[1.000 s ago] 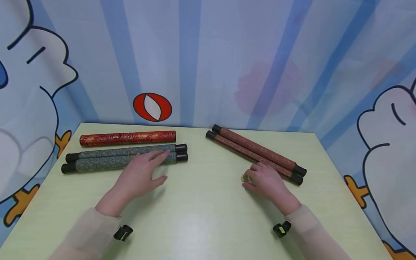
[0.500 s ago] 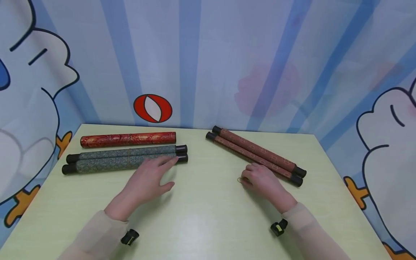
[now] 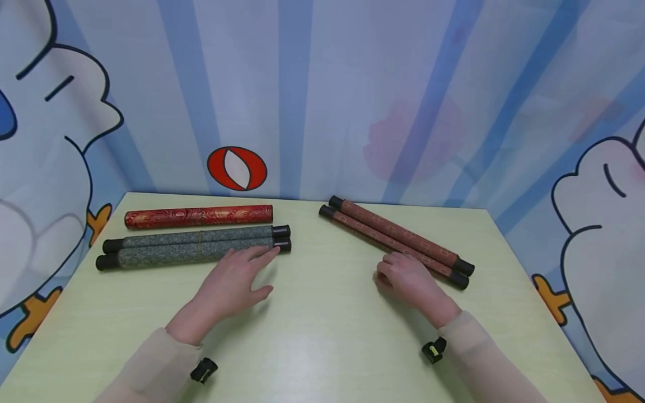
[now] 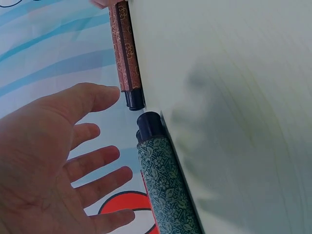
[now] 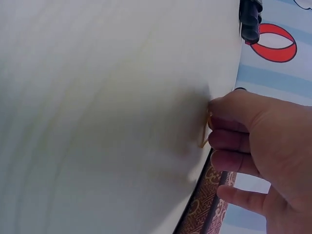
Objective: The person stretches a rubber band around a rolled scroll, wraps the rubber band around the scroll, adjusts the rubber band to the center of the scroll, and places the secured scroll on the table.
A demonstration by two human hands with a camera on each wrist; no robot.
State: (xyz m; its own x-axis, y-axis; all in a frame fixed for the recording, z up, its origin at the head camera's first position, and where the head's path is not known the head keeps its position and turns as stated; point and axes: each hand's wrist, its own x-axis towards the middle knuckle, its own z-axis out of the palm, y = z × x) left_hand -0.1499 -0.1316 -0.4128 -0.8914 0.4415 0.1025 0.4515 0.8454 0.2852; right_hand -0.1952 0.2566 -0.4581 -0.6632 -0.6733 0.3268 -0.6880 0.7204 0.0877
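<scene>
My right hand (image 3: pixel 410 282) pinches a thin yellow rubber band (image 5: pixel 202 145) between thumb and fingers, low over the table. Just beyond that hand lie two brown patterned scrolls (image 3: pixel 403 234) with black end knobs, side by side and slanting. The head view mostly hides the band behind the fingers. My left hand (image 3: pixel 229 285), fingers spread and holding nothing, is beside the right end of two grey-green scrolls (image 3: pixel 161 253); in the left wrist view a gap separates it from the green scroll (image 4: pixel 165 183). A thin band (image 3: pixel 199 242) circles the green pair.
Behind the green pair lies a red and gold patterned roll (image 3: pixel 201 216). The pale table (image 3: pixel 322 347) ends at a striped blue cloth backdrop (image 3: pixel 322 101) with cartoon figures. A small black wrist device (image 3: pixel 204 370) sits at the left cuff.
My left hand has moved right along the green scrolls and slightly nearer me. The right hand has barely shifted; its yellow loop, visible earlier in the head view, is now mostly hidden.
</scene>
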